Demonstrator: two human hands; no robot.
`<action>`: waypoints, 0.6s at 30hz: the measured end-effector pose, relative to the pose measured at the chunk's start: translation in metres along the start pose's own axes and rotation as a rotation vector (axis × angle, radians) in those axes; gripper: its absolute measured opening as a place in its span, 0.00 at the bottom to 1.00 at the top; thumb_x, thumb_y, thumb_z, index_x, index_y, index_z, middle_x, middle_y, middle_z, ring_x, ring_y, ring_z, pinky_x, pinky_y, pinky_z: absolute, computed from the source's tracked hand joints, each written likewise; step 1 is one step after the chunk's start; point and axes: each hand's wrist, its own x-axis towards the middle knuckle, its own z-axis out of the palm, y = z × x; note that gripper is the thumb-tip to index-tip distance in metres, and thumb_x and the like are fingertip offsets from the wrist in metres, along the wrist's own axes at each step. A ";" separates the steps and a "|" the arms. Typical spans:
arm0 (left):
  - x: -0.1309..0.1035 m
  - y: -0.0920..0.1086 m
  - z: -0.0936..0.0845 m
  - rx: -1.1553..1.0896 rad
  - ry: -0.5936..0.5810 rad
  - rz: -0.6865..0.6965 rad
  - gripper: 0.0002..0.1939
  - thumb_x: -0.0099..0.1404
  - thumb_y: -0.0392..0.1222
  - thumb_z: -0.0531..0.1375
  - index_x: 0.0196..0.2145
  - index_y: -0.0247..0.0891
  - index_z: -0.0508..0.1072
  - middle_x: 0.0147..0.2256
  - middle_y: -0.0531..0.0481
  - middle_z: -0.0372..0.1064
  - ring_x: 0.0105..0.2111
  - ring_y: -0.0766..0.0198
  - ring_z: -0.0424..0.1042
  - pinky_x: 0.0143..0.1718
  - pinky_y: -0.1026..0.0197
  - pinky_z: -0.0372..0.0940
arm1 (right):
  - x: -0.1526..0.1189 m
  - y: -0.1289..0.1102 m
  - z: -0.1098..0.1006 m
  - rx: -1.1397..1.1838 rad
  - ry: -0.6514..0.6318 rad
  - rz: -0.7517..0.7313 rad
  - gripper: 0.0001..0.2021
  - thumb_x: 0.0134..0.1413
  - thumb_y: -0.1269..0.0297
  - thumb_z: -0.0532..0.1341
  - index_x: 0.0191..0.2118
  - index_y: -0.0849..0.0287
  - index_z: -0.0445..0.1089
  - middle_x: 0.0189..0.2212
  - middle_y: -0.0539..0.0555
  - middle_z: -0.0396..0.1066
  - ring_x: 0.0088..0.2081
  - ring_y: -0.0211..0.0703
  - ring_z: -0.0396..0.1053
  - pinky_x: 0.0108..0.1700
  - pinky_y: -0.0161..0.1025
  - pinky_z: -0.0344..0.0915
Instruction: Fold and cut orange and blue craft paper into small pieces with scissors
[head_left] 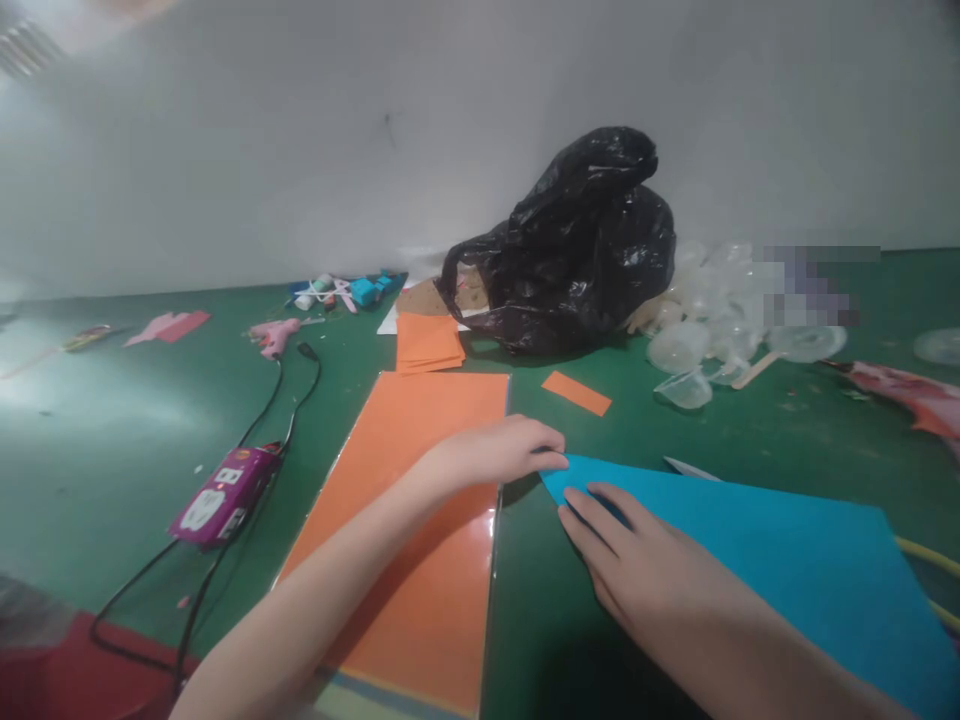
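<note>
A blue sheet of paper (pixel 795 560) lies on the right of the green table. My left hand (pixel 517 450) pinches its far left corner between thumb and fingers. My right hand (pixel 630 550) rests on the sheet near that corner, its fingers stretched out flat and a little apart. Beneath my left forearm is an orange sheet stack (pixel 420 580), with a shiny clear edge along its sides. A pointed metal blade (pixel 690 468) sticks out from under the blue paper's far edge, and a yellow loop (pixel 934 556) shows at the right; the part between is hidden.
A black plastic bag (pixel 585 250) stands at the back beside clear plastic cups (pixel 690 350). Small orange squares (pixel 429 343) and an orange strip (pixel 577 393) lie ahead. Leftward are a purple power strip (pixel 225 495) with black cords and a pink glue gun (pixel 274 336).
</note>
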 end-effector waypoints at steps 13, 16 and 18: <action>0.000 0.000 -0.001 -0.034 -0.002 0.012 0.20 0.73 0.49 0.52 0.24 0.39 0.58 0.25 0.55 0.55 0.27 0.65 0.55 0.29 0.60 0.50 | -0.011 -0.003 -0.005 0.054 0.070 0.006 0.17 0.55 0.74 0.54 0.45 0.64 0.79 0.47 0.58 0.79 0.49 0.53 0.75 0.42 0.42 0.75; 0.000 0.002 -0.002 -0.013 -0.012 0.005 0.20 0.73 0.50 0.52 0.25 0.39 0.58 0.25 0.55 0.55 0.27 0.65 0.55 0.29 0.60 0.49 | -0.014 -0.007 -0.010 0.059 0.059 0.038 0.18 0.56 0.76 0.53 0.45 0.63 0.79 0.47 0.57 0.80 0.49 0.51 0.75 0.44 0.43 0.75; 0.000 0.003 -0.003 0.000 -0.016 0.001 0.20 0.73 0.51 0.51 0.25 0.39 0.59 0.25 0.55 0.54 0.27 0.65 0.55 0.29 0.60 0.49 | -0.016 -0.010 -0.017 0.042 0.007 0.036 0.21 0.54 0.78 0.51 0.47 0.63 0.78 0.47 0.57 0.79 0.49 0.51 0.75 0.45 0.44 0.75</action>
